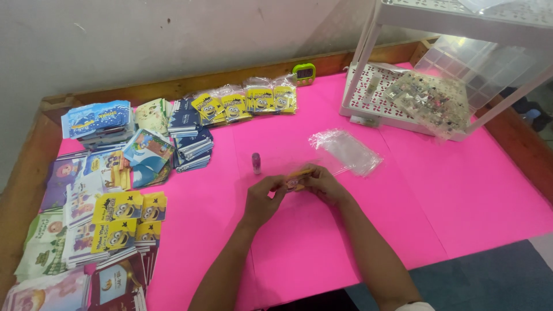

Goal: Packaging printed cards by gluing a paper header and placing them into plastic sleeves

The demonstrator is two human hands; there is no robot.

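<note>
small orange packet (298, 179) sits pinched between our left hand (262, 198) and right hand (324, 184), above the pink table (461, 190). we note a crumpled clear bag (345, 151) beyond, and yellow cartoon packets (253, 102) rowed along the far edge.

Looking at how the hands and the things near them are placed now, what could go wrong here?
1. The small purple tube stands upright close to the left hand; a sideways move may tip it.
2. Both the left hand and the right hand pinch one small orange-and-yellow item; it could perhaps bend or slip.
3. The loose clear plastic bags lie just beyond the right hand and might be swept across the pink table cover.
</note>
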